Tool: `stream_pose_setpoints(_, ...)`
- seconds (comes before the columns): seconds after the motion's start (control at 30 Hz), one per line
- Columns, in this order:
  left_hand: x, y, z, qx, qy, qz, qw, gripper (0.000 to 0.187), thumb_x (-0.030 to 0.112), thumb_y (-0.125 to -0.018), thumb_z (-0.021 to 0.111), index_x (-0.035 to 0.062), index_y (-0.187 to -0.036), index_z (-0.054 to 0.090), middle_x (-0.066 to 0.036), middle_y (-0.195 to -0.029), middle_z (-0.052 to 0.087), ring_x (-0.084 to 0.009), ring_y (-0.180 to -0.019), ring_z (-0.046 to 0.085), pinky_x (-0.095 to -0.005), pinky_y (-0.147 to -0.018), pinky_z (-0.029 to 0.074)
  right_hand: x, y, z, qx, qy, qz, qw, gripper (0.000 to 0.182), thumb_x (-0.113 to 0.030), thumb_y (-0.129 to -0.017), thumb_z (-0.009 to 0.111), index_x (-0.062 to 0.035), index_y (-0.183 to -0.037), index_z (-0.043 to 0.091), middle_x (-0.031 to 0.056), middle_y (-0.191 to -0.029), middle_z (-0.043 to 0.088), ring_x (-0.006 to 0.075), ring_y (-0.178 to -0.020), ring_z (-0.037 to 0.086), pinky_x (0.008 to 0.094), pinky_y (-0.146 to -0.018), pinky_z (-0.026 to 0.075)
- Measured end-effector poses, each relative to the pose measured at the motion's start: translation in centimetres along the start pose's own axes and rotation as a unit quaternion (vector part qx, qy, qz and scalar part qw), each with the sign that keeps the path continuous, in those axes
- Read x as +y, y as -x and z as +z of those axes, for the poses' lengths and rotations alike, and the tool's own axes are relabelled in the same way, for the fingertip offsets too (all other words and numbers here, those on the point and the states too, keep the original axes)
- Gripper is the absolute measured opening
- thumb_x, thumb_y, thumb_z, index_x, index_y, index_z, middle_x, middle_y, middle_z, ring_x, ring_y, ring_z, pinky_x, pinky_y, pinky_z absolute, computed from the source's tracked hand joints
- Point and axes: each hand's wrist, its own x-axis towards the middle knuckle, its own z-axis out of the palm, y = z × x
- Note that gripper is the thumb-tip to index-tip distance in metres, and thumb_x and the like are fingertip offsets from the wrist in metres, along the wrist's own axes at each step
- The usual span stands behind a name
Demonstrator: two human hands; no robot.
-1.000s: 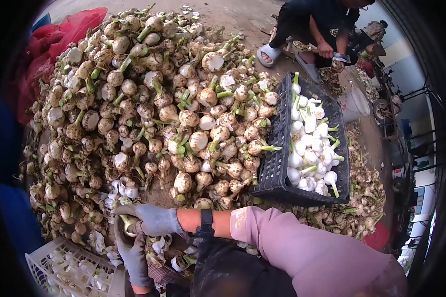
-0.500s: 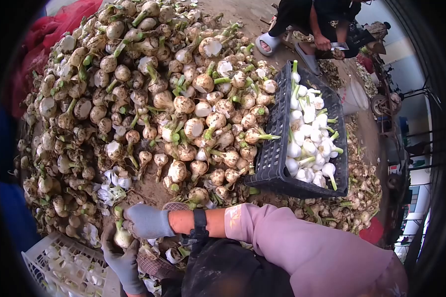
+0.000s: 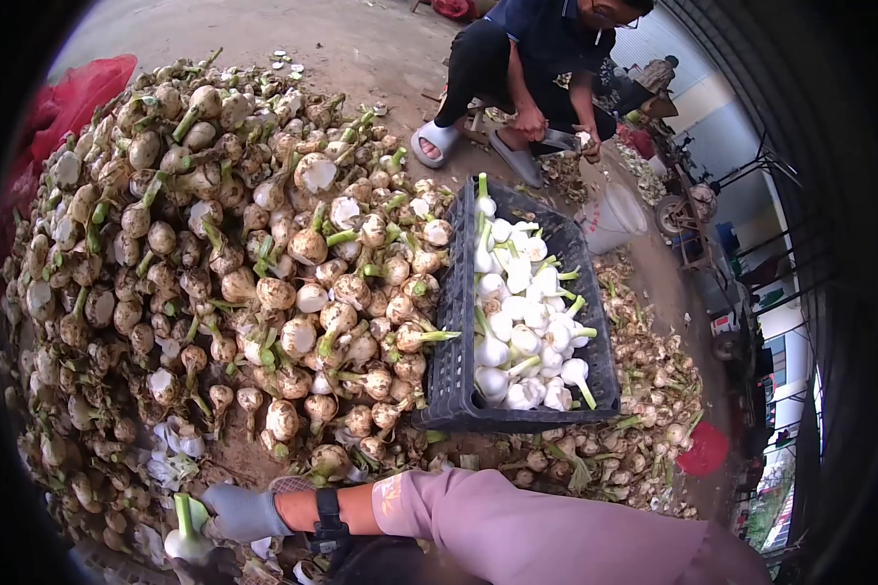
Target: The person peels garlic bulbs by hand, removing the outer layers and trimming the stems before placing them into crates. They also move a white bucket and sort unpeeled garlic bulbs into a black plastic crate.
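Note:
At the bottom left, a garlic bulb [image 3: 187,544] with a pale, clean skin and a short green stem points upward. My left hand [image 3: 213,565], in a dirty dark glove and partly cut off by the frame edge, closes around it from below. Beside the stem, my right hand [image 3: 244,512] wears a grey-blue glove, its fingers closed at a pale green flap of garlic skin [image 3: 199,514]. The fingertips are partly hidden. Peeled white skins [image 3: 176,450] lie on the ground just beyond my hands.
A large heap of soil-stained garlic [image 3: 215,253] fills the left. The black plastic crate [image 3: 517,421] in the middle holds white bulbs with stems. Behind it squats another person [image 3: 532,58] with a knife and a bulb, near a white bucket [image 3: 617,216]. More garlic [image 3: 644,375] lies right.
The view has tilted up, so my hands sit lower and the other person shows more. The bulb's dull outer layer has come away, leaving a whiter surface and bright green stem.

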Motion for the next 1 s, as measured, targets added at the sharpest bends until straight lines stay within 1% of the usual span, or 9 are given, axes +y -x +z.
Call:
stream_pose_setpoints(0.03,2.7,-0.3,3.4,0.104,-0.241,0.036,0.964,0.052,0.044,-0.098,0.043,0.0008,-0.125,0.052,-0.015,-0.116,0.060,-0.0242,-0.099,0.060,-0.0340,-0.079,0.051,0.4,0.0,0.3,-0.007,0.014,-0.016,1.000,0.023,-0.016,-0.073,0.066,0.0039,-0.084,0.062,0.0232,-0.075,0.063,0.0257,-0.066,0.061,0.0391,-0.060,0.046)
stream_pose_setpoints(0.07,5.8,-0.3,6.9,0.205,-0.007,-0.066,0.977,0.049,0.038,-0.098,0.044,0.0001,-0.128,0.051,-0.018,-0.121,0.058,-0.0255,-0.103,0.059,-0.0347,-0.084,0.050,0.0,0.4,0.5,-0.006,0.013,-0.013,1.000,0.023,-0.016,-0.073,0.066,0.0039,-0.084,0.062,0.0232,-0.075,0.063,0.0257,-0.066,0.061,0.0391,-0.060,0.046)
stream_pose_setpoints(0.23,5.8,0.7,5.1,0.026,-0.390,0.187,0.901,0.042,0.025,-0.098,0.048,-0.0031,-0.129,0.049,-0.020,-0.125,0.055,-0.0252,-0.108,0.056,-0.0358,-0.093,0.045,-1.3,1.1,0.5,-0.030,0.136,-0.034,0.990,0.026,-0.019,-0.075,0.063,0.0048,-0.084,0.061,0.0256,-0.079,0.063,0.0382,-0.071,0.062,0.0429,-0.062,0.047)
stream_pose_setpoints(0.33,2.0,-0.5,-0.3,0.065,-0.161,0.000,0.985,0.044,0.006,-0.086,0.057,0.0038,-0.129,0.051,-0.012,-0.124,0.054,-0.0183,-0.104,0.058,-0.0287,-0.084,0.050,-1.1,1.4,0.5,-0.077,0.124,-0.064,0.987,0.031,-0.023,-0.077,0.062,0.0056,-0.088,0.059,0.0290,-0.082,0.061,0.0429,-0.078,0.061,0.0452,-0.064,0.047)
stream_pose_setpoints(0.5,2.3,1.1,1.2,0.102,0.072,0.033,0.992,0.020,0.023,-0.096,0.055,0.0040,-0.101,0.056,-0.010,-0.105,0.061,-0.0165,-0.096,0.059,-0.0311,-0.082,0.049,-2.8,1.5,-3.0,0.025,0.419,0.021,0.907,0.019,-0.021,-0.079,0.059,-0.0029,-0.082,0.064,0.0203,-0.081,0.066,0.0387,-0.079,0.065,0.0468,-0.070,0.052)
stream_pose_setpoints(0.73,11.5,3.0,3.5,0.156,0.266,0.181,0.934,0.041,0.027,-0.100,0.044,-0.0002,-0.129,0.049,-0.021,-0.125,0.056,-0.0306,-0.114,0.056,-0.0430,-0.095,0.047,-0.9,4.7,0.8,-0.470,0.536,0.098,0.694,0.035,-0.019,-0.073,0.061,-0.0129,-0.107,0.068,0.0126,-0.093,0.069,0.0323,-0.087,0.067,0.0410,-0.071,0.052)
stream_pose_setpoints(0.8,10.5,3.1,1.4,0.250,-0.043,0.276,0.927,0.032,0.017,-0.100,0.042,-0.0026,-0.125,0.051,-0.018,-0.118,0.059,-0.0286,-0.102,0.063,-0.0421,-0.091,0.053,-2.7,4.2,0.3,-0.381,0.497,0.089,0.775,0.060,-0.024,-0.077,0.064,-0.0188,-0.134,0.048,0.0161,-0.099,0.066,0.0338,-0.091,0.065,0.0432,-0.074,0.052)
stream_pose_setpoints(0.9,9.8,1.9,1.1,0.199,0.094,0.126,0.967,0.035,0.025,-0.100,0.044,-0.0050,-0.115,0.054,-0.014,-0.113,0.061,-0.0250,-0.103,0.062,-0.0389,-0.086,0.055,-5.0,2.0,1.0,-0.082,0.439,-0.091,0.890,0.076,-0.045,-0.080,0.067,-0.0140,-0.141,0.035,0.0203,-0.098,0.061,0.0394,-0.085,0.062,0.0456,-0.074,0.051)
stream_pose_setpoints(1.0,6.6,0.3,1.5,0.242,0.142,0.035,0.959,0.038,0.031,-0.099,0.047,-0.0033,-0.114,0.052,-0.013,-0.106,0.062,-0.0237,-0.091,0.066,-0.0386,-0.078,0.058,-7.9,-0.3,1.9,0.014,0.432,-0.355,0.829,0.057,-0.035,-0.083,0.066,-0.0130,-0.132,0.049,0.0163,-0.093,0.063,0.0373,-0.084,0.061,0.0428,-0.074,0.050)
